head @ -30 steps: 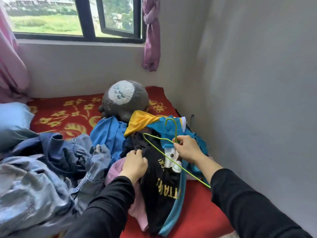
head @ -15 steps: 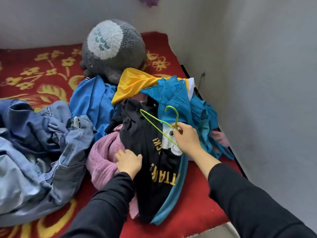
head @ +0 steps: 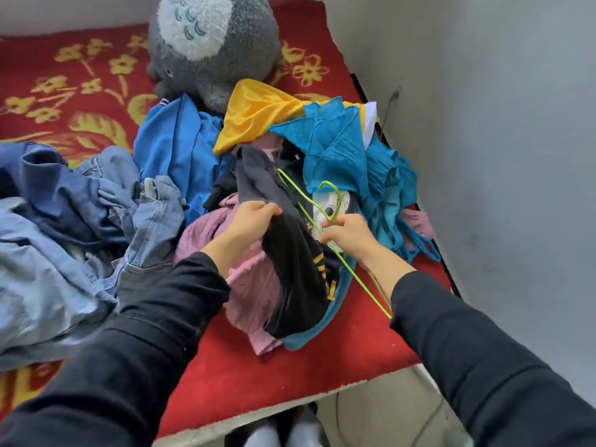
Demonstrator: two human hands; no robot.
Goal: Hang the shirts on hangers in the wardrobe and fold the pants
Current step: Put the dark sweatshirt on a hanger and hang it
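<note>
A black shirt with yellow lettering (head: 300, 272) lies on top of a clothes pile on the bed. My left hand (head: 253, 217) pinches its upper left edge and lifts it a little. My right hand (head: 346, 237) grips a thin green wire hanger (head: 325, 217) by the neck, over the shirt's right side; the hook points up and away. Under the black shirt lie a pink knit top (head: 254, 285) and a teal garment (head: 342, 156). Jeans (head: 106, 233) are heaped at the left.
A grey plush toy (head: 213, 50) sits at the back on the red flowered blanket (head: 80, 88). A yellow garment (head: 258, 114) and a blue shirt (head: 177, 150) lie behind the pile. A grey wall (head: 500, 156) stands close on the right. The bed's front edge (head: 290, 411) is near me.
The view has tilted down and come closer. My left hand moved up from the pink top and took hold of the black shirt's edge. The hanger stayed in my right hand.
</note>
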